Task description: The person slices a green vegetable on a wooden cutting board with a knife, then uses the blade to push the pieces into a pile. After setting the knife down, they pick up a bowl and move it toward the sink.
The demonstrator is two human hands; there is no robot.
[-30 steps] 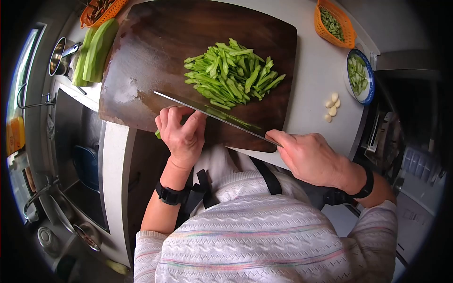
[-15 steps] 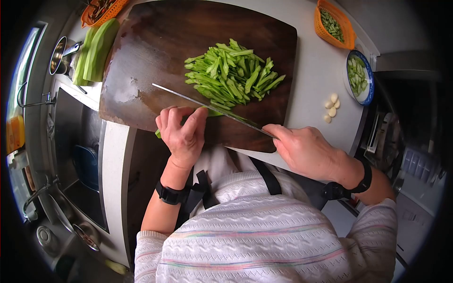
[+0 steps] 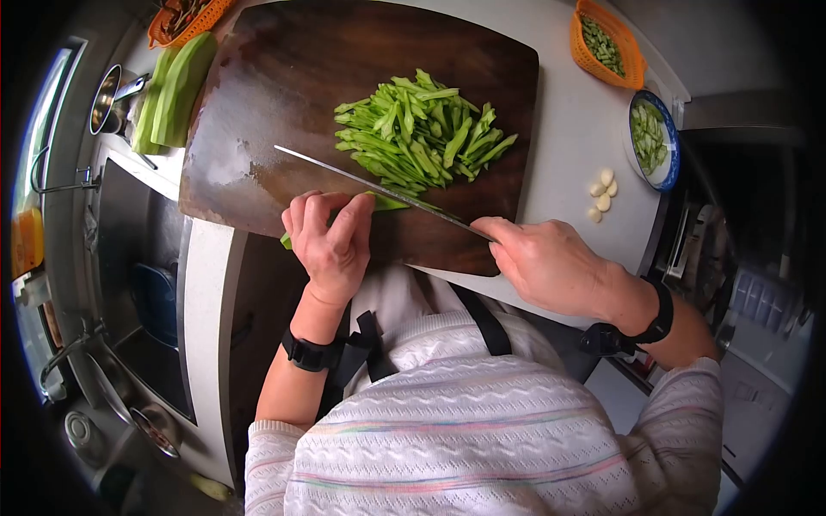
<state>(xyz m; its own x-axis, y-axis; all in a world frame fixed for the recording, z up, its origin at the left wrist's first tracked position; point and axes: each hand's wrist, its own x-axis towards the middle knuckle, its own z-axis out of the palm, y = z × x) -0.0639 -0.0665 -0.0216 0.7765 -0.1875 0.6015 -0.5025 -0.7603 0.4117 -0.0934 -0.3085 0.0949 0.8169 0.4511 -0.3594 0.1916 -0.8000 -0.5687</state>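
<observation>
My right hand (image 3: 555,262) is closed around the handle of a knife (image 3: 366,181), whose thin blade points up and left across the dark wooden cutting board (image 3: 275,95). My left hand (image 3: 327,236) has its fingers bent down over a long green vegetable piece (image 3: 391,204), pressing it to the board. One end of this piece shows beside the blade, the other left of my fingers; the middle is hidden. Just beyond the blade lies a heap of slanted green vegetable slices (image 3: 422,133).
Two long green vegetables (image 3: 182,90) lie left of the board, near a metal pot (image 3: 105,99) and the sink (image 3: 142,284). On the right counter are several garlic cloves (image 3: 604,189), a blue-rimmed bowl (image 3: 671,159) of slices and an orange basket (image 3: 632,64) of chopped greens.
The knife and my right hand have shifted slightly up and left. More of the green piece shows between my left fingers and the blade. My left hand has barely moved.
</observation>
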